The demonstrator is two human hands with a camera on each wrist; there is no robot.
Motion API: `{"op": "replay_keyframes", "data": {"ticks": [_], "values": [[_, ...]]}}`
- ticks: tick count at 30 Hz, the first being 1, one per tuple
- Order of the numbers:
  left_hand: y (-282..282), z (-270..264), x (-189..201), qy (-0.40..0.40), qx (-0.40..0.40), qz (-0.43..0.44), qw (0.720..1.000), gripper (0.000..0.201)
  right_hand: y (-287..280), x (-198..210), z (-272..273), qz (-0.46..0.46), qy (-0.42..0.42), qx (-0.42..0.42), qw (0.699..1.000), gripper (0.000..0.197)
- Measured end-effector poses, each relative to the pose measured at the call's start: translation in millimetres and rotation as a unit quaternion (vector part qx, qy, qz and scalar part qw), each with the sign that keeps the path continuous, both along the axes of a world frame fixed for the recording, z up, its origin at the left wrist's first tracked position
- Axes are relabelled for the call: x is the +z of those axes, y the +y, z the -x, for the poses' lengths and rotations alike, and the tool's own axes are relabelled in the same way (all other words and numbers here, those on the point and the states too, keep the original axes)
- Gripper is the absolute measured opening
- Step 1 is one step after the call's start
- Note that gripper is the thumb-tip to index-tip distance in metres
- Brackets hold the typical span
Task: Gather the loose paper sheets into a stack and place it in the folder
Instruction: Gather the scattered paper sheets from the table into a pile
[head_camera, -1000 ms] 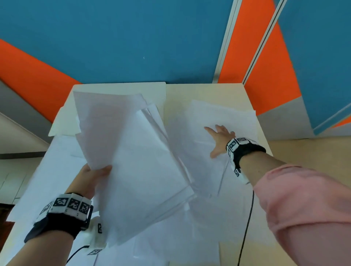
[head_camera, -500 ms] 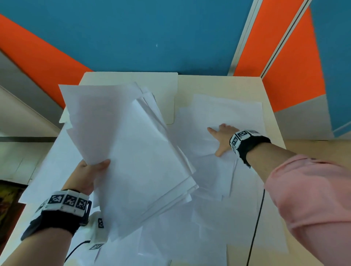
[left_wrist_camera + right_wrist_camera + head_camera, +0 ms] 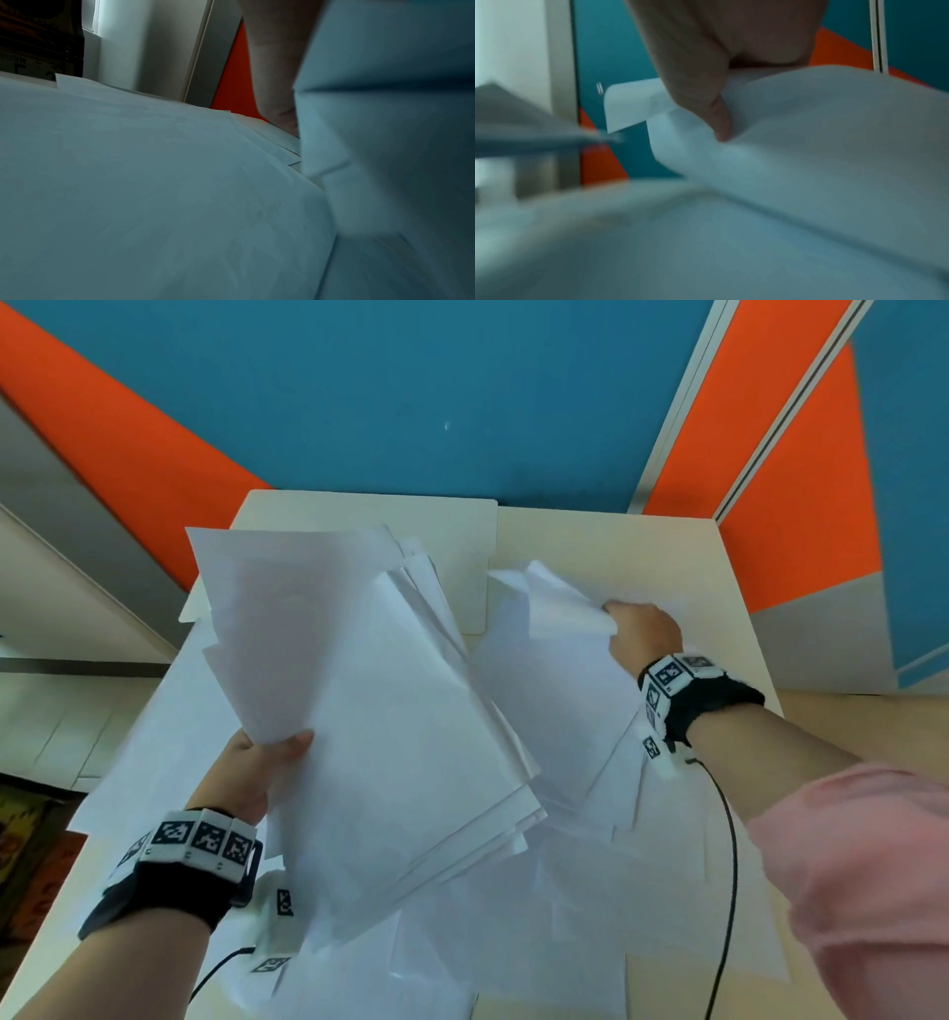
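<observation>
White paper stack (image 3: 369,711) held fanned above tabletop (image 3: 616,541) by left hand (image 3: 246,778). Loose sheets (image 3: 554,634) pinched, crumpling, by right hand (image 3: 642,629). Folder (image 3: 462,531) lies open behind. Best lifted flat, edges squared against stack before folder is loaded.

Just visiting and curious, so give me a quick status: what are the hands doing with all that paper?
Left hand grips raised stack. Right hand pinches a loose sheet, lifting it. Folder lies open behind, still without papers. More sheets scattered on table.
</observation>
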State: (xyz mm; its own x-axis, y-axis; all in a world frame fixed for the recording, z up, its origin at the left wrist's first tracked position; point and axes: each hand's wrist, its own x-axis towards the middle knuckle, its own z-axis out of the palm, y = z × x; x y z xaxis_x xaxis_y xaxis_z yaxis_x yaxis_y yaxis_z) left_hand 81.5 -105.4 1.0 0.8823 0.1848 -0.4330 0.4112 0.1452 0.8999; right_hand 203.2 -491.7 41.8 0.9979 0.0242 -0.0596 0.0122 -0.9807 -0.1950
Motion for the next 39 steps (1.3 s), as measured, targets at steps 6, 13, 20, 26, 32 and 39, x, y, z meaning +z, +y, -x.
{"op": "replay_keyframes", "data": {"ticks": [6, 13, 20, 26, 32, 39], "values": [[-5, -8, 8, 0.0, 0.008, -0.016, 1.0, 0.014, 37, 130, 46, -0.419, 0.087, 0.077, 0.901, 0.016], [-23, -1, 42, -0.017, -0.042, -0.046, 0.998, 0.021, 65, 142, 68, -0.599, 0.15, 0.031, 0.786, 0.05], [-20, 2, 44, 0.017, -0.103, 0.006, 0.995, 0.025, 80, 55, 67, -0.529, 0.215, -0.095, 0.816, 0.049], [-24, 7, 41, 0.041, -0.101, 0.072, 0.991, 0.055, 97, 12, 79, -0.592, 0.219, -0.13, 0.765, 0.051], [-16, 12, 38, 0.097, -0.181, 0.072, 0.976, 0.091, 106, 3, 95, -0.62, 0.266, -0.098, 0.732, 0.051], [-13, 8, 20, 0.048, -0.095, -0.011, 0.994, 0.03, 106, 5, 97, -0.512, 0.218, -0.191, 0.809, 0.069]]}}
